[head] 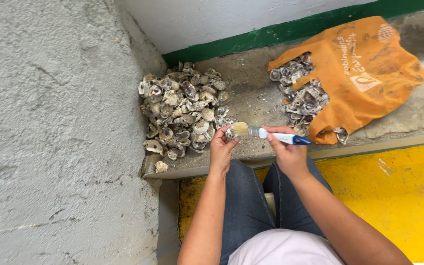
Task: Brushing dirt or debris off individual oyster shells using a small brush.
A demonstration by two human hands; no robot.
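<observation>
My left hand (220, 147) pinches a small grey oyster shell (230, 133) in front of my knees. My right hand (287, 149) grips a small paintbrush (271, 133) with a white and blue handle, a metal ferrule and pale bristles. The bristles rest against the shell I hold. A heap of grey oyster shells (182, 110) lies on the concrete ledge (256, 98) just beyond my left hand. An orange fabric bag (364, 73) lies on its side to the right, with more shells (300, 93) spilling from its mouth.
A rough grey concrete wall (50, 132) fills the left side. A white wall with a green base strip (290, 30) runs behind the ledge. The floor below is painted yellow (393, 196). My knees in blue jeans (251, 201) sit under my hands.
</observation>
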